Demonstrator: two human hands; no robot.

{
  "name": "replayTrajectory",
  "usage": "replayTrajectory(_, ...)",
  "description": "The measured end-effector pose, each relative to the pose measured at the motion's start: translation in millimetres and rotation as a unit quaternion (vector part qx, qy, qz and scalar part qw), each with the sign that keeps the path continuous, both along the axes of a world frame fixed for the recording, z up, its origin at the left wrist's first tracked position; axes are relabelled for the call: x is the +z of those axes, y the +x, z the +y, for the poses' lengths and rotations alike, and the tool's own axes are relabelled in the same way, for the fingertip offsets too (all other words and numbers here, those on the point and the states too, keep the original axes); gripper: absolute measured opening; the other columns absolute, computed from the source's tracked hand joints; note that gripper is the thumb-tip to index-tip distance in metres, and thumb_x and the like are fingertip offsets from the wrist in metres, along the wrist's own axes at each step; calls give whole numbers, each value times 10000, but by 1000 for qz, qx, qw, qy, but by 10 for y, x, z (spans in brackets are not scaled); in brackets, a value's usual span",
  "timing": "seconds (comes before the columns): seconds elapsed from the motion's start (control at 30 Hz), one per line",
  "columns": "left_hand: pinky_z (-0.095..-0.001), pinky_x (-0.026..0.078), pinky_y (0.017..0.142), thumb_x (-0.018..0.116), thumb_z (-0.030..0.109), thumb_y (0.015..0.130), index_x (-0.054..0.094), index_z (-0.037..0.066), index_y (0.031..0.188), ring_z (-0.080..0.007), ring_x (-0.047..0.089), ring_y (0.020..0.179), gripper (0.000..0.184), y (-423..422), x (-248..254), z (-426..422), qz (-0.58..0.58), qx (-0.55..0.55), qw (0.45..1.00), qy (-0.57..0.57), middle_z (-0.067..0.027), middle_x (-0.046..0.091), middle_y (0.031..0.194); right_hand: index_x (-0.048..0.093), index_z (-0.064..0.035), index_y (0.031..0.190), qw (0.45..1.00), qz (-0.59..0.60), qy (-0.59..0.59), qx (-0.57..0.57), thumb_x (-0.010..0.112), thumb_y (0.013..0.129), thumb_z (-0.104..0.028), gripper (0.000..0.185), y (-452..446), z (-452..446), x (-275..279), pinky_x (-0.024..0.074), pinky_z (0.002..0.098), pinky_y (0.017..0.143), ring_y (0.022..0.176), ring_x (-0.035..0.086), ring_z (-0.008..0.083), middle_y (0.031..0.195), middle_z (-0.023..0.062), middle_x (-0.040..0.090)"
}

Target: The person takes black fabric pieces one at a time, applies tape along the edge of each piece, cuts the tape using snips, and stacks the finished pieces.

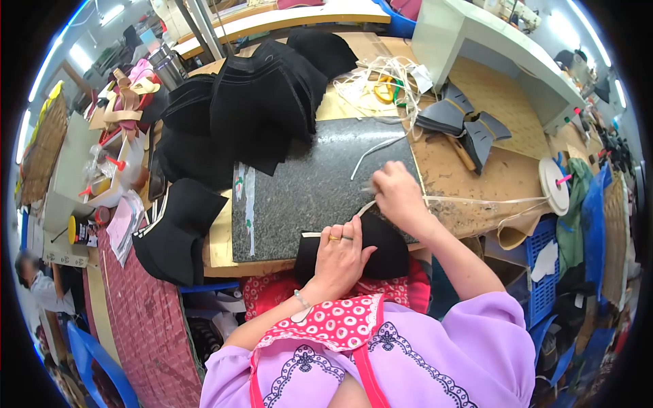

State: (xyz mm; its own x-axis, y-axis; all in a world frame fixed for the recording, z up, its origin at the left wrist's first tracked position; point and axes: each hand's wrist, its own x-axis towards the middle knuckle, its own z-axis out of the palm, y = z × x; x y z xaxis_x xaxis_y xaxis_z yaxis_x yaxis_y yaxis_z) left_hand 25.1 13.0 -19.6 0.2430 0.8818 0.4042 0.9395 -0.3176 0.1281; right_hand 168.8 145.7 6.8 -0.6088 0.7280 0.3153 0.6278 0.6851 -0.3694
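A curved black fabric piece (384,245) lies at the front edge of the dark stone slab (306,177), partly over my lap. Flat on top of it rests my left hand (340,255), fingers stretched out and pressing down. Narrow white tape (366,207) follows the piece's upper edge, and a short white strip shows left of my fingers. Just above that edge, my right hand (398,197) is closed in a pinch at the tape; its fingertips are slightly blurred. More tape stretches from behind my right wrist to a white reel (554,187).
Stacked black pieces (262,102) cover the slab's back left, and another black piece (180,231) lies left. Grey shaped pieces (459,115), a wooden-handled tool (462,153) and tangled white tape (381,78) with yellow-handled scissors (384,90) sit at back right. A blue crate (542,272) stands right.
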Motion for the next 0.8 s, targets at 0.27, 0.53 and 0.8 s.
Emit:
replayTrajectory(0.27, -377, 378, 879, 629, 367, 844, 473, -104, 1265, -236, 489, 918, 652, 9, 6, 11, 1, 1, 1000, -3, -108, 534, 994, 536, -48, 1091, 991, -11, -122, -51, 544, 936, -274, 274, 156, -483, 279, 492, 466, 672, 787, 644, 386, 793, 187, 655)
replayTrajectory(0.53, -388, 365, 860, 617, 369, 854, 459, -93, 1291, -250, 477, 930, 655, 5, -12, 12, -9, -2, 1000, -19, -121, 537, 1060, 503, -38, 900, 987, -69, -62, -129, 580, 915, -280, 254, -44, -477, -45, 499, 443, 595, 690, 649, 336, 765, 151, 649)
replayTrajectory(0.8, -360, 372, 879, 633, 378, 841, 461, -90, 1287, -213, 472, 943, 669, 18, -24, 15, -1, 5, 1000, 2, -91, 506, 1007, 527, -48, 876, 991, -43, -25, -123, 618, 881, -274, 244, -88, -454, -56, 514, 411, 556, 651, 659, 314, 749, 139, 651)
